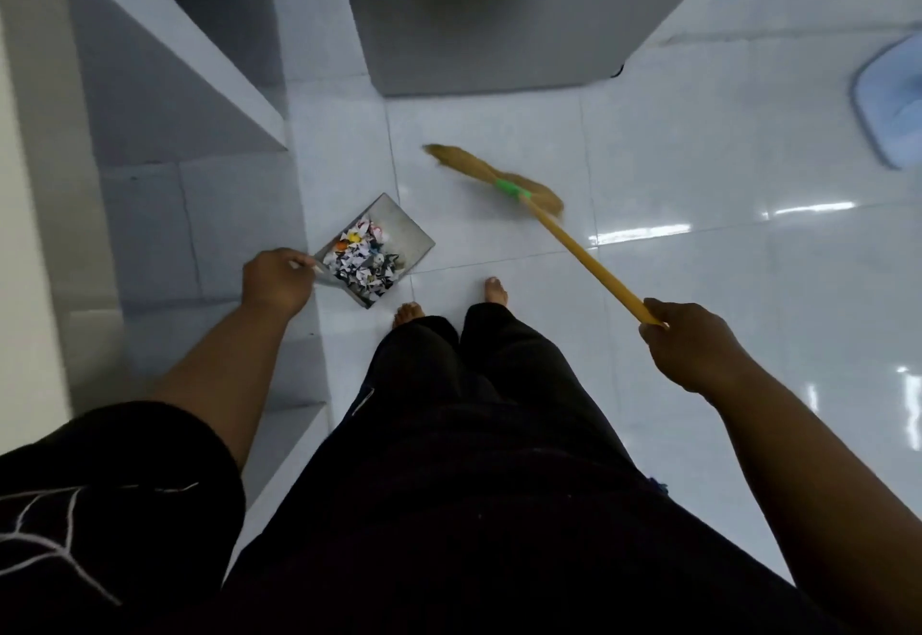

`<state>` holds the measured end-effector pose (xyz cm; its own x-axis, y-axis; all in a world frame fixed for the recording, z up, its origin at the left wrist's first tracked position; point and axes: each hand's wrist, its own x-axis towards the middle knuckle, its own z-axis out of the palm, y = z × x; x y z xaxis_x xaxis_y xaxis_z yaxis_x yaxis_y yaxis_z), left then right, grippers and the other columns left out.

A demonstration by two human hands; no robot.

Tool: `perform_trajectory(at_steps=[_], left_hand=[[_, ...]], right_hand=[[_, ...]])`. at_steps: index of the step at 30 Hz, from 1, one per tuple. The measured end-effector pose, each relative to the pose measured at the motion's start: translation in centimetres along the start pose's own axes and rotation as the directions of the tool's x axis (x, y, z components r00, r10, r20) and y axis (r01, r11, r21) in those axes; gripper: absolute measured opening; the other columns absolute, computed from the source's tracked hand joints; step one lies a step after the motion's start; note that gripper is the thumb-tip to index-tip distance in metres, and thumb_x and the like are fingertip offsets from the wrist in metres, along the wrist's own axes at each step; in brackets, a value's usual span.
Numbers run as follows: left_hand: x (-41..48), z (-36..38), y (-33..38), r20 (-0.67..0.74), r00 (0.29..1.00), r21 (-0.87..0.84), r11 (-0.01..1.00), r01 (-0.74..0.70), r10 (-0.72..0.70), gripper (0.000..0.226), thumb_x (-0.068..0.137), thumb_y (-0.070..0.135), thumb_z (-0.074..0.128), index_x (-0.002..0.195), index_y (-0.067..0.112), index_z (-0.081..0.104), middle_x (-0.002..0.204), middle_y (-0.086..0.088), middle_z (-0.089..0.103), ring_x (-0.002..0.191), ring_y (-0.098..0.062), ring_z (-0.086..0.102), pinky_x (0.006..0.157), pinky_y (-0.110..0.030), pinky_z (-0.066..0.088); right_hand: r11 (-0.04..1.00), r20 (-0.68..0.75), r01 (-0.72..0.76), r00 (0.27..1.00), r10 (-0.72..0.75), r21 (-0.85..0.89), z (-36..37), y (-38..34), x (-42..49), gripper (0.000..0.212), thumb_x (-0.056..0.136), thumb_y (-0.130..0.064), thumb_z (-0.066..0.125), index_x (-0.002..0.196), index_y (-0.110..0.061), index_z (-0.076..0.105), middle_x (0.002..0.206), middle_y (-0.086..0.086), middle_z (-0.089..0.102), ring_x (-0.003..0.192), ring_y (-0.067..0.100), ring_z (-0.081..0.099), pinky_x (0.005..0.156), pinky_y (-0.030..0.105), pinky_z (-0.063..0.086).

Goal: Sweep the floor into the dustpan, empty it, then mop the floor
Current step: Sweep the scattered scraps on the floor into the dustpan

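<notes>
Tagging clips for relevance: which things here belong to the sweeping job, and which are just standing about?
Job: broom, gripped by the right hand; dustpan, held by the left hand; paper scraps inside it; tiled floor.

Just there: white shelves; grey cabinet; pale blue flat thing at the right edge, cut off, maybe a mop.

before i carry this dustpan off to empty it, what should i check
1. left hand grips the dustpan handle: ok
2. paper scraps lie inside the dustpan, toward the handle end: ok
3. right hand holds the broom stick: ok
4. broom head is apart from the dustpan: ok
5. no loose scraps seen on the floor nearby: ok
6. a bin to empty into: cannot tell, none recognised in view
</notes>
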<state>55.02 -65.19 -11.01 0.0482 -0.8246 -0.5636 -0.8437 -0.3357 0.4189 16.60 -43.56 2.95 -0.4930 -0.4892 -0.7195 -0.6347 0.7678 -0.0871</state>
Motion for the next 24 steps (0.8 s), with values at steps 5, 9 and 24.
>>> perform_trajectory(at_steps=[5, 9, 24], left_hand=[[1.2, 1.7, 5.0, 0.074, 0.993, 0.065, 0.993, -0.095, 0.09, 0.02, 0.086, 0.003, 0.057, 0.093, 0.008, 0.076, 0.109, -0.011, 0.071, 0.106, -0.025, 0.064, 0.103, -0.03, 0.046], [0.9, 4.0, 8.8, 0.126, 0.981, 0.162, 0.972, -0.17, 0.151, 0.026, 0.087, 0.002, 0.052, 0.094, 0.011, 0.075, 0.111, -0.008, 0.071, 0.107, -0.024, 0.063, 0.097, -0.022, 0.044], [-1.8, 12.1, 16.7, 0.154, 0.956, 0.352, 0.89, -0.291, 0.251, 0.025, 0.084, 0.001, 0.055, 0.092, 0.015, 0.074, 0.11, -0.007, 0.07, 0.103, -0.024, 0.064, 0.085, -0.025, 0.048]], right_hand=[[0.95, -0.06, -0.208, 0.972, 0.227, 0.234, 2.0, 6.8, -0.4, 0.017, 0.093, -0.018, 0.047, 0.101, -0.008, 0.058, 0.078, 0.011, 0.061, 0.065, 0.034, 0.061, 0.059, 0.039, 0.053], [0.678, 0.141, -0.434, 0.885, 0.443, 0.593, 4.1, 10.5, 0.6, 0.01, 0.092, -0.015, 0.044, 0.095, -0.02, 0.052, 0.065, 0.007, 0.047, 0.045, 0.021, 0.041, 0.042, 0.025, 0.033], [0.191, 0.49, -0.49, 0.87, 0.049, 0.851, 6.2, 8.9, -1.9, 0.029, 0.094, -0.006, 0.04, 0.11, -0.018, 0.062, 0.052, -0.002, 0.033, 0.039, 0.011, 0.025, 0.037, 0.02, 0.024]])
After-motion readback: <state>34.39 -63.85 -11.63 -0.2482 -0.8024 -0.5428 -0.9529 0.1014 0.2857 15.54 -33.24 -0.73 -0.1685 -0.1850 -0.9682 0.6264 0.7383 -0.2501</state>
